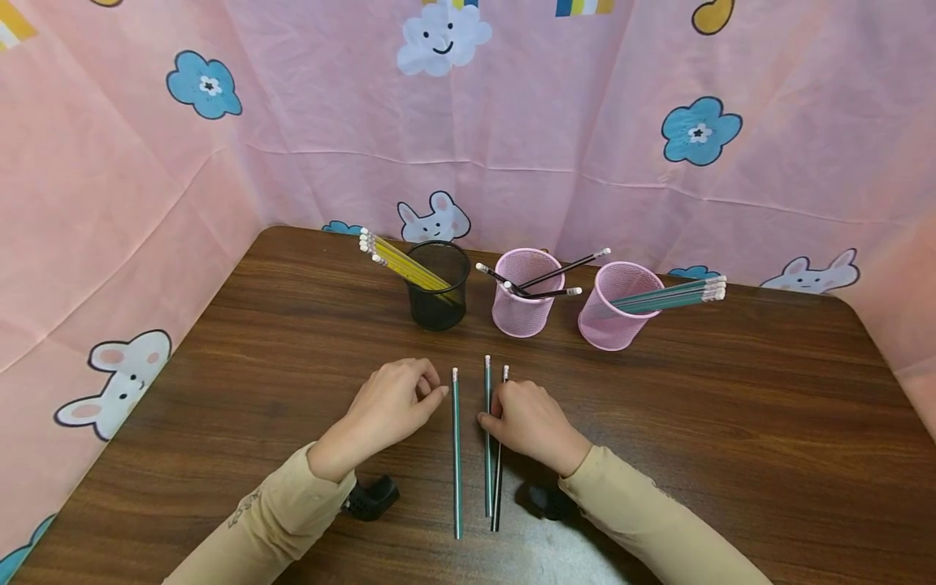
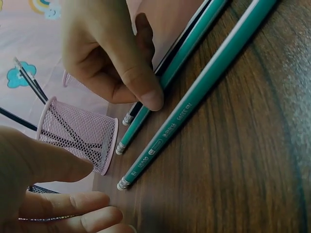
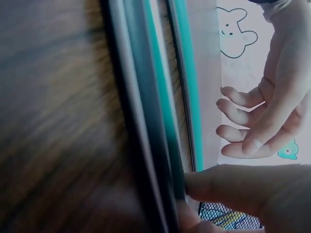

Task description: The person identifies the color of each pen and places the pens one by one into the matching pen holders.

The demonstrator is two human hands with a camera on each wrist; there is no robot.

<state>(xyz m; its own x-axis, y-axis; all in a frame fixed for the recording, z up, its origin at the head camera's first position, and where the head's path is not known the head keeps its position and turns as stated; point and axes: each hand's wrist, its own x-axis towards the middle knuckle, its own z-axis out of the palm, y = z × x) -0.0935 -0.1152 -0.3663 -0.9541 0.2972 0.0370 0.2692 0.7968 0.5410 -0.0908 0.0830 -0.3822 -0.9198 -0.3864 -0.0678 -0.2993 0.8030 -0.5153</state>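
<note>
My left hand hovers with loosely bent fingers beside a green pencil on the wooden table, holding nothing. To its right lie a second green pencil and a black pencil, close together, white erasers pointing away from me. The right hand reaches over this pair. Its thumb and a fingertip pinch the second green pencil; the black one runs under the hand, partly hidden. In the left wrist view, print shows on the leftmost green pencil.
Behind the hands stand a black mesh cup with yellow pencils, a pink mesh cup with black pencils, and another pink cup with green pencils. A pink printed curtain hangs along the table's back edge.
</note>
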